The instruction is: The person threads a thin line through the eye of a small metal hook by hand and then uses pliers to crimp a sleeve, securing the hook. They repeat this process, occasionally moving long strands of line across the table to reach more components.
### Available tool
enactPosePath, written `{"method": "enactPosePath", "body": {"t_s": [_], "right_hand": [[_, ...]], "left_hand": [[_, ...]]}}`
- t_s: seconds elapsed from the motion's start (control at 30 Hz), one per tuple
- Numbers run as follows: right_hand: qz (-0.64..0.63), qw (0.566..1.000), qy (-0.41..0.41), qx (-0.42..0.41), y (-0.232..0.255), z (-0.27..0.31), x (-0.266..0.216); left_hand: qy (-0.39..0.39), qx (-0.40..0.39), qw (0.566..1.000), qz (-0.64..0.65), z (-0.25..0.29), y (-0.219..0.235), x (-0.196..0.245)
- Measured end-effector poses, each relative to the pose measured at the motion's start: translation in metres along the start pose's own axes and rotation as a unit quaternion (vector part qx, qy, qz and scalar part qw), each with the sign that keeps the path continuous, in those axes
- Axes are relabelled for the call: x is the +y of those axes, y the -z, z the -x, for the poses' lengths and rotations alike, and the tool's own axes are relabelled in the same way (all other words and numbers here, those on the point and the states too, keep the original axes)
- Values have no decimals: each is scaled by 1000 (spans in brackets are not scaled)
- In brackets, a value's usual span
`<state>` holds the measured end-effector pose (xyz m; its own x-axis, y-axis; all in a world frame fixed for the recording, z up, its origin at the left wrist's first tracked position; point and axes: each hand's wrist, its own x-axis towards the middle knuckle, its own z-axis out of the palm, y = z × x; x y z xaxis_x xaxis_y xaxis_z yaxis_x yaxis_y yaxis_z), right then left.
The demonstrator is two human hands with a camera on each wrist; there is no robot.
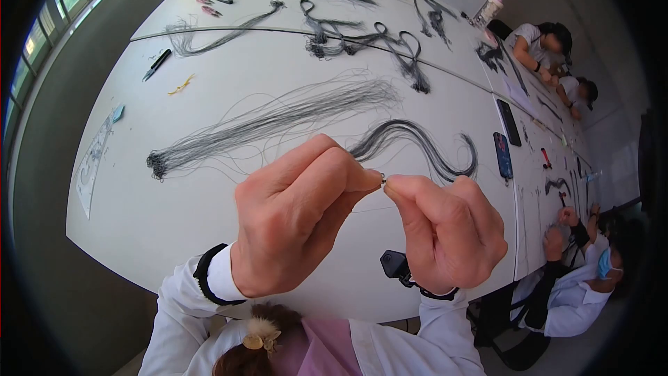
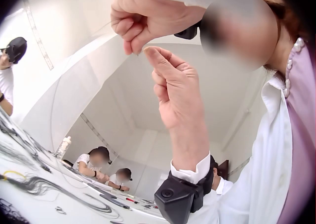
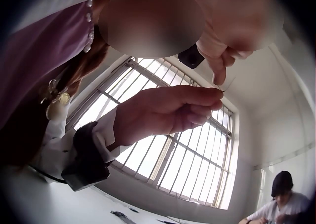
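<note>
Above the table, my left hand (image 1: 292,219) and my right hand (image 1: 449,230) meet fingertip to fingertip. Thumb and forefinger of each pinch a tiny dark piece, like a fine thread or knot (image 1: 383,181), mostly hidden by the fingertips. A thin strand (image 3: 230,84) sticks up from the left fingertips in the right wrist view. Behind the hands lies a long bundle of fine dark threads (image 1: 271,122), knotted at its left end. A second, curved dark bundle (image 1: 410,132) lies just beyond the fingertips.
Several braided dark cords (image 1: 348,38) lie farther back. Black thread snips (image 1: 157,65), yellow threads (image 1: 182,84) and a clear triangular ruler (image 1: 96,160) are on the left. Two phones (image 1: 502,155) lie at the right. Other people (image 1: 543,45) sit round the joined tables.
</note>
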<state>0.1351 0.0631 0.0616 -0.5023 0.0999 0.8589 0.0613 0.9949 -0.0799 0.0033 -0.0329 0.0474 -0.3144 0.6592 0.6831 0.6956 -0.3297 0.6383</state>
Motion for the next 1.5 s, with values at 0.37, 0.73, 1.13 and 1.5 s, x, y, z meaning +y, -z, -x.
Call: {"method": "enactPosePath", "body": {"t_s": [0.37,0.73,1.13,1.5], "right_hand": [[-28,997,-70,-29,1,-3,5],[-493,769,-386,-127,-17,4,24],[-474,785,-385,-103,-15,4,20],[-282,934,-218,-27,-7,-3,19]], "left_hand": [[54,-25,996,62,-1,1,0],[137,10,977,163,-1,0,-1],[140,-16,971,194,0,1,-5],[124,1,977,170,-1,-3,-4]]}}
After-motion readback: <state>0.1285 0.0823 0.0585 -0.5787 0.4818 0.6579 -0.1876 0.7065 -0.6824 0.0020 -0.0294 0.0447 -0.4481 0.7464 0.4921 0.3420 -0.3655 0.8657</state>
